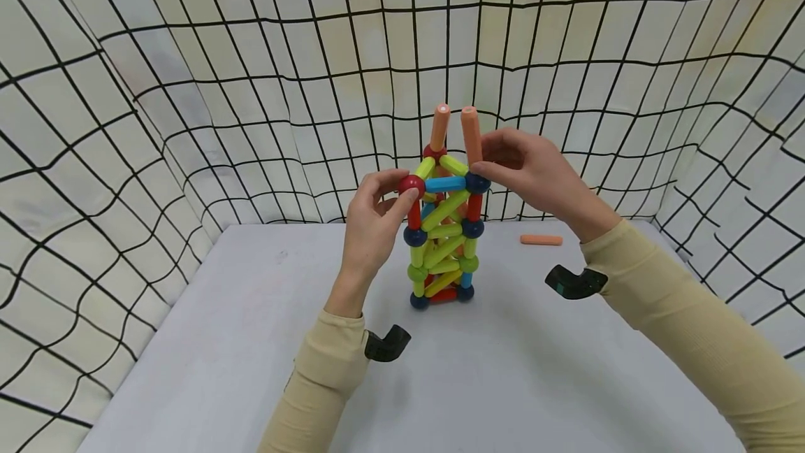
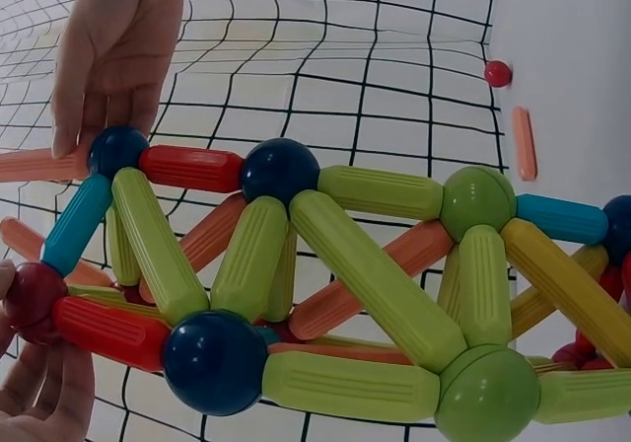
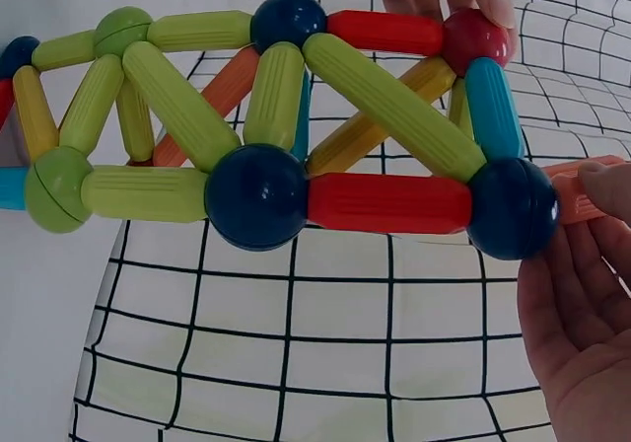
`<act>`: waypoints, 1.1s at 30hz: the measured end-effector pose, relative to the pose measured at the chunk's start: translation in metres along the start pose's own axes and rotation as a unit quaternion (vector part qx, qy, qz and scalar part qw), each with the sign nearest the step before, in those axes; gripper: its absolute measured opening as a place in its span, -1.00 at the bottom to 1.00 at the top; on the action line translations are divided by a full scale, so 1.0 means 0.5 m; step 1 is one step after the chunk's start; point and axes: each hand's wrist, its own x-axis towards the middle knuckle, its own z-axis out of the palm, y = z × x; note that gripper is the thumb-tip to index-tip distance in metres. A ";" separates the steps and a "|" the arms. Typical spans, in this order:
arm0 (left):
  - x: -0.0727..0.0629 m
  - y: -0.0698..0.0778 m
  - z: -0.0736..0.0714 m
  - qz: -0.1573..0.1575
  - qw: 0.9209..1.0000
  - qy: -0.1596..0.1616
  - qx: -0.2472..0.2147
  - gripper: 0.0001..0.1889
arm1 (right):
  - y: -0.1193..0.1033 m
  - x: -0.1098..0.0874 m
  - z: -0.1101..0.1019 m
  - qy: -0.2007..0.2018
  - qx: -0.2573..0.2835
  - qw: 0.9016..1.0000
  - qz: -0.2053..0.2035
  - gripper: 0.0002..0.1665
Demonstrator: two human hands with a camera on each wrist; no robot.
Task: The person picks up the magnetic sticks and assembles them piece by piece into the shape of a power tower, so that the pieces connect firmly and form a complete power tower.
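A tall tower (image 1: pixel 445 233) of coloured rods and balls stands upright on the white table. My left hand (image 1: pixel 372 219) pinches the red ball (image 1: pixel 411 186) at its upper left corner between thumb and fingers. At the upper right corner, my right hand (image 1: pixel 534 170) grips an orange rod (image 1: pixel 470 133) by its lower part, where it meets the dark blue ball (image 1: pixel 477 182). In the right wrist view that rod's end (image 3: pixel 574 193) sits against the blue ball (image 3: pixel 513 208). A second orange rod (image 1: pixel 441 126) rises from the back red ball (image 1: pixel 434 152). A blue rod (image 1: pixel 445 184) joins the two front top balls.
One loose orange rod (image 1: pixel 541 240) lies on the table (image 1: pixel 264 341) to the right of the tower. Near it, in the left wrist view, is a loose red ball (image 2: pixel 498 74). A black grid net (image 1: pixel 352 40) over pale sheeting surrounds the table's back and sides.
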 end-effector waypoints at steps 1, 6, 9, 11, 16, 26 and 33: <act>0.000 0.000 0.000 0.000 1.000 -0.001 0.000 -0.65 | -0.001 0.001 0.001 -0.001 -0.002 1.000 0.000 -0.55; 0.001 -0.002 0.000 0.003 1.000 -0.003 0.001 -0.66 | -0.004 0.006 0.004 0.003 -0.017 1.000 0.002 -0.57; 0.002 -0.001 0.000 0.004 1.000 -0.006 0.001 -0.65 | -0.006 0.010 0.004 0.005 -0.034 0.999 -0.007 -0.59; 0.002 -0.001 0.000 0.002 1.000 -0.009 0.000 -0.65 | -0.008 0.013 0.003 0.004 -0.045 0.999 -0.013 -0.60; 0.000 0.000 -0.006 -0.026 0.999 -0.020 0.000 -0.61 | -0.009 0.009 0.000 -0.014 -0.076 0.997 -0.018 -0.57; -0.014 0.011 0.020 0.010 1.000 -0.019 0.016 -0.59 | 0.018 0.005 -0.004 -0.005 -0.107 0.994 -0.008 -0.56; -0.020 0.022 0.067 0.042 0.997 -0.057 0.015 -0.63 | 0.084 0.038 -0.013 -0.001 -0.018 0.999 0.035 -0.48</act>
